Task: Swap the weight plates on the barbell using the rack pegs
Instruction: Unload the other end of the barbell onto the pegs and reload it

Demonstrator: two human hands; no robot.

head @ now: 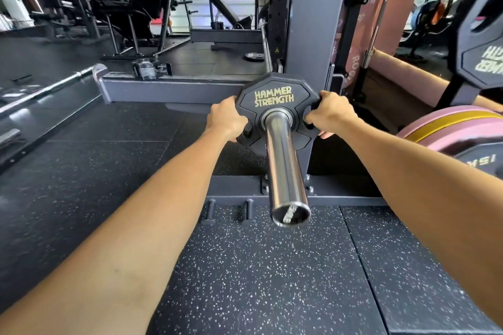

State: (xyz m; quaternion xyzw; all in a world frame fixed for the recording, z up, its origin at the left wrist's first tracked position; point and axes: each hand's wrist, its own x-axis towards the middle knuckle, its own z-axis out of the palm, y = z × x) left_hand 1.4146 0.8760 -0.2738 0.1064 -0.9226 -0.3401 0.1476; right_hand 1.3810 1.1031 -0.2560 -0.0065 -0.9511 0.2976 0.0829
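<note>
A small black weight plate (273, 98) with gold "Hammer Strength" lettering sits far along the chrome barbell sleeve (284, 166), which points toward me. My left hand (226, 119) grips the plate's left edge and my right hand (330, 114) grips its right edge, fingers hooked into the grip holes. A larger black plate (481, 54) hangs at the upper right, on the rack's side. A pink and gold bumper plate (457, 130) sits low at the right.
The grey rack upright (313, 22) stands just behind the plate, with a horizontal safety arm (168, 90) running left. Two short floor pegs (230, 209) stick out of the rack base. Speckled rubber flooring (272, 280) lies below; benches and machines stand at the back left.
</note>
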